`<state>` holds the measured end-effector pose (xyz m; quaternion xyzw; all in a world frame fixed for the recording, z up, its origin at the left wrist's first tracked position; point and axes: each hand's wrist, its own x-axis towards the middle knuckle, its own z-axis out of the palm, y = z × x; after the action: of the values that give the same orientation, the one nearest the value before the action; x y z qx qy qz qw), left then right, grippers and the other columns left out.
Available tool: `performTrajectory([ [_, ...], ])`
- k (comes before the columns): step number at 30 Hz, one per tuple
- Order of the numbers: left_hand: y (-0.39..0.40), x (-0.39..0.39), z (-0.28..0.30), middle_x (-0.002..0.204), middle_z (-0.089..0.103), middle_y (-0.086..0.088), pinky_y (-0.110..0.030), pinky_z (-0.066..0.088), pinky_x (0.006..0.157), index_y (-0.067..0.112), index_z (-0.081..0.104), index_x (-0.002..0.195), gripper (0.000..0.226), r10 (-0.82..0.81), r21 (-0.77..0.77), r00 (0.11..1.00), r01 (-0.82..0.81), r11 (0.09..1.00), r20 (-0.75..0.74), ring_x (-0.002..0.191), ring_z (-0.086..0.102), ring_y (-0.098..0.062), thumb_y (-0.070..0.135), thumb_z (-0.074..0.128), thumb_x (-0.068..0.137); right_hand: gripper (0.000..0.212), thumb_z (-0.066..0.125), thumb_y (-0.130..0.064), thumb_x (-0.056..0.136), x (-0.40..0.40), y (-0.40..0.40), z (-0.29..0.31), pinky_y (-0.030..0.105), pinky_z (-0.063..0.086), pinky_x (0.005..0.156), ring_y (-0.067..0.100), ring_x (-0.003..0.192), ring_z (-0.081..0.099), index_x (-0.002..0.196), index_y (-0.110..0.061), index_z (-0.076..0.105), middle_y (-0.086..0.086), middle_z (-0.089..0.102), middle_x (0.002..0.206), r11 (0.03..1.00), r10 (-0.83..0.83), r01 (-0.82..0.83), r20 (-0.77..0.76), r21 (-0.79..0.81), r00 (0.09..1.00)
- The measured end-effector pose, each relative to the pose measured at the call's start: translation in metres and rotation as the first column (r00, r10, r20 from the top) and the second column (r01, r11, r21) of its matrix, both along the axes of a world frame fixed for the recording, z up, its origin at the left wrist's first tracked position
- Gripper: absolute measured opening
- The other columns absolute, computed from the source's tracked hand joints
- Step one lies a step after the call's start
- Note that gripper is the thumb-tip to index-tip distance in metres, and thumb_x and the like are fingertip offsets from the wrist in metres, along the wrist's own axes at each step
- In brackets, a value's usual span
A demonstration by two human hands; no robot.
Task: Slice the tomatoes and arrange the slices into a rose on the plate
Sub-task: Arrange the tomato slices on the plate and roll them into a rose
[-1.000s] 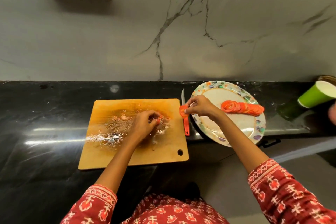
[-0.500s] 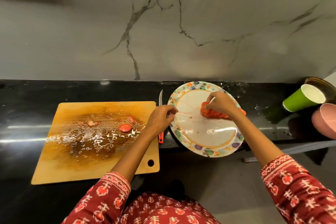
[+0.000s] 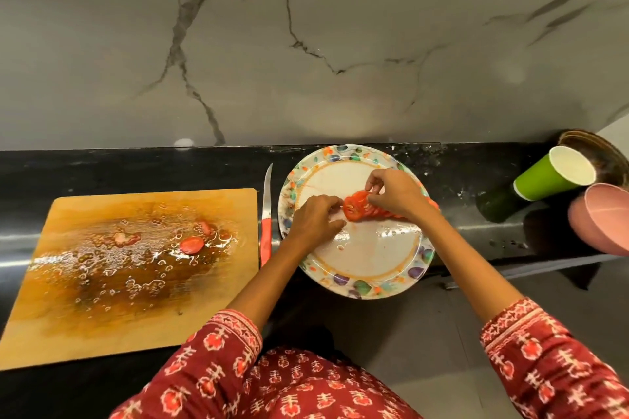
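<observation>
Juice and seeds pool across our square wooden cutting board (image 3: 136, 269) at the far left of the black stone counter (image 3: 102, 167), with one round tomato end piece (image 3: 191, 244) and a few small tomato scraps (image 3: 126, 238) lying in the wet patch. Just right of the board lies our slim knife with an orange-red handle (image 3: 266, 214), blade pointing toward the grey marble wall (image 3: 306, 44); our left forearm crosses over the handle's near end. Next comes the round white plate with a multicoloured leaf-pattern rim (image 3: 360, 287), which overhangs the counter's front edge. Over it, our left hand (image 3: 315, 221) has thumb and fingers curled toward the near end of the row of overlapping red tomato slices (image 3: 355, 209); we cannot tell whether it touches them. Our right hand (image 3: 396, 194) pinches the same row from above and hides most of it. Farther right stand a green paper cup (image 3: 551, 177), a pink bowl (image 3: 602, 224) cut by the frame edge, and a dark round dish (image 3: 606, 153) behind them. We see no readable writing.
</observation>
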<state>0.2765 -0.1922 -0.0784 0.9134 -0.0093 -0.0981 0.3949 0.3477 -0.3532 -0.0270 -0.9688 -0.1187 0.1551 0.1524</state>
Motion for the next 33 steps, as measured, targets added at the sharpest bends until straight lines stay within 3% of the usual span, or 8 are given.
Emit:
performTrajectory([
  [5,-0.023,0.004,-0.009,0.134,0.048,-0.004,-0.038,0.039,0.095,0.020,0.034,0.139,0.079,0.076,0.137,0.996,-0.080,0.987,0.037,0.121,0.041,-0.022,0.046,0.070,0.074,0.025,0.069,-0.018,0.081,0.000,-0.008,-0.004,0.030,0.046,0.080,0.016,0.097,0.054,0.105,-0.018,0.065,0.003,0.065,0.105,0.986,0.165,-0.163,0.054,-0.047,0.985],
  [12,-0.029,0.015,-0.014,0.119,0.058,-0.005,-0.031,0.041,0.083,0.016,0.051,0.126,0.057,0.115,0.120,0.985,-0.131,0.984,0.129,0.106,0.049,-0.019,0.046,0.065,0.080,0.024,0.068,-0.019,0.081,0.000,-0.017,-0.009,0.034,0.044,0.084,0.018,0.102,0.050,0.104,-0.021,0.063,0.002,0.062,0.106,0.988,0.153,-0.153,0.063,-0.009,0.986],
  [21,-0.023,0.008,-0.015,0.126,0.055,-0.006,-0.029,0.039,0.085,0.015,0.050,0.129,0.064,0.125,0.065,0.985,-0.134,0.989,0.119,0.114,0.047,-0.021,0.044,0.070,0.075,0.027,0.059,-0.018,0.088,-0.003,-0.011,-0.009,0.035,0.039,0.089,0.022,0.113,0.041,0.115,-0.021,0.061,0.008,0.054,0.118,0.975,0.214,-0.211,0.040,-0.069,0.976],
  [27,-0.021,0.000,-0.017,0.121,0.057,-0.007,-0.024,0.035,0.081,0.014,0.053,0.125,0.047,0.140,0.067,0.979,-0.151,0.986,0.147,0.112,0.047,-0.022,0.032,0.065,0.084,0.029,0.054,-0.016,0.090,-0.001,-0.002,-0.009,0.037,0.042,0.091,0.024,0.119,0.038,0.118,-0.021,0.061,0.010,0.051,0.127,0.972,0.217,-0.210,0.060,-0.104,0.974],
  [33,-0.024,0.002,-0.015,0.117,0.062,-0.006,-0.032,0.043,0.080,0.017,0.058,0.123,0.042,0.093,0.113,0.986,-0.109,0.988,0.138,0.105,0.050,-0.022,0.033,0.064,0.084,0.032,0.055,-0.028,0.092,0.004,0.007,-0.010,0.035,0.039,0.092,0.024,0.120,0.035,0.123,-0.022,0.058,0.010,0.047,0.129,0.942,0.291,-0.285,0.010,-0.175,0.957],
])
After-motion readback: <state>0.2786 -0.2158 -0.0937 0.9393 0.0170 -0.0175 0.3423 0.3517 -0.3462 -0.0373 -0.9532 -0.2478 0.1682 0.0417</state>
